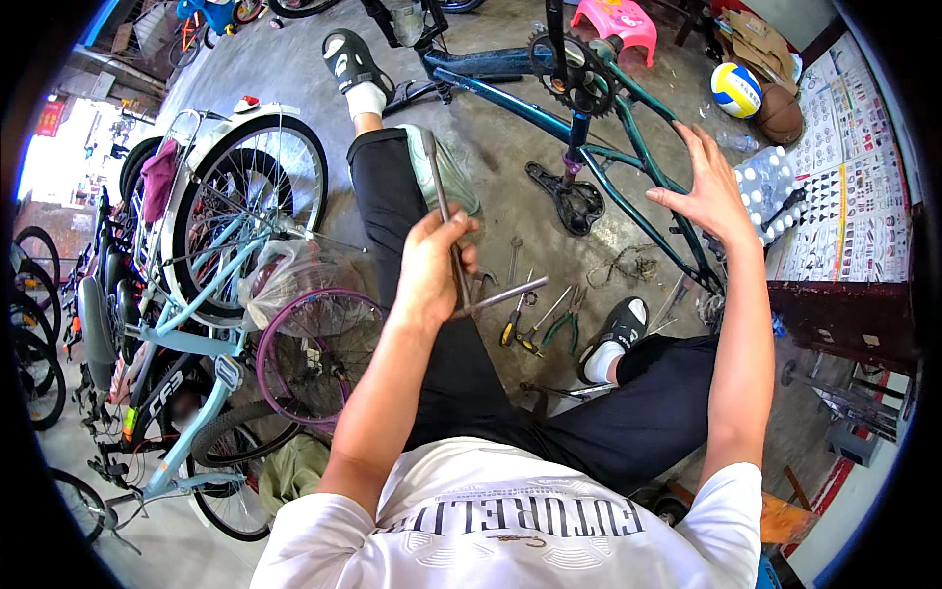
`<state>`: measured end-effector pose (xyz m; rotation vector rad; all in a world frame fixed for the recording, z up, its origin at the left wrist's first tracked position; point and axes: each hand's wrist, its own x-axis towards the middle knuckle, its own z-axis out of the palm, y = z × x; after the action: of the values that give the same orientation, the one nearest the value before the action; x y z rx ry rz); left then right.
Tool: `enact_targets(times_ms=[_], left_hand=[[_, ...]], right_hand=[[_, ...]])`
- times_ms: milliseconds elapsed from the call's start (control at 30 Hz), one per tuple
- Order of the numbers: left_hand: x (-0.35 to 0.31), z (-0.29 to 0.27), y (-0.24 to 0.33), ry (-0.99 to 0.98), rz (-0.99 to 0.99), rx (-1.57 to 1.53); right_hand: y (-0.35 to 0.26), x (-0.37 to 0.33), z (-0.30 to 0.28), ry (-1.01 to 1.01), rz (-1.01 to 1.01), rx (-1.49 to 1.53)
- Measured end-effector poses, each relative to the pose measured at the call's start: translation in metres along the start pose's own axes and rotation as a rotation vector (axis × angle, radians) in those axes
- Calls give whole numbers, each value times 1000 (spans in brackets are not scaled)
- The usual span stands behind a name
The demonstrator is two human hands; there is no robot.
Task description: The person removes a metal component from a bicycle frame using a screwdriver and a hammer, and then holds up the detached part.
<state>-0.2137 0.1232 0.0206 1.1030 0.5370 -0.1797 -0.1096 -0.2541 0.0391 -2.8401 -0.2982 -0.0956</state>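
My left hand (437, 257) is wrapped round an L-shaped metal wrench (442, 182), held over my left thigh. Its long arm points away from me and its short arm sticks out to the right. Fingers spread, my right hand (708, 187) is at the rear stays of an upside-down teal bicycle frame (510, 106). Whether it touches the tubes I cannot tell. On the frame are a black chainring (589, 93) and a black saddle (571, 204), the saddle down by the floor.
Between my feet lie screwdrivers (520, 319), green-handled pliers (562, 329) and a spanner (514, 257). A light-blue bicycle (211, 270) and a purple wheel rim (267, 358) crowd my left. A pink stool (618, 27), a volleyball (734, 90) and a basketball (778, 113) stand farther off.
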Motion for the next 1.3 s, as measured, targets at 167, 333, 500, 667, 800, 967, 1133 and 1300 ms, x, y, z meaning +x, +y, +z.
enact_targets(times_ms=[167, 333, 500, 667, 800, 967, 1133, 1300], left_hand=[[-47, -4, -31, -137, 26, 438], [-65, -17, -71, 37, 180, 754], [-51, -8, -33, -92, 574, 858], [-28, -9, 1, -56, 708, 1018], [-5, -10, 21, -127, 690, 1175], [3, -13, 23, -99, 723, 1285], [4, -15, 42, -82, 873, 1452], [4, -16, 67, -104, 922, 1580]], right_hand=[[-7, 5, 1, 77, -74, -31], [-30, 9, -8, 215, -79, 36], [-46, 15, 9, 254, -42, 68], [-52, 19, 59, 140, 144, -27], [-52, 18, 66, 256, 103, -72], [-58, 19, 65, 225, 132, -62], [-60, 18, 64, 253, 141, -96], [-63, 16, 62, 263, 152, -103]])
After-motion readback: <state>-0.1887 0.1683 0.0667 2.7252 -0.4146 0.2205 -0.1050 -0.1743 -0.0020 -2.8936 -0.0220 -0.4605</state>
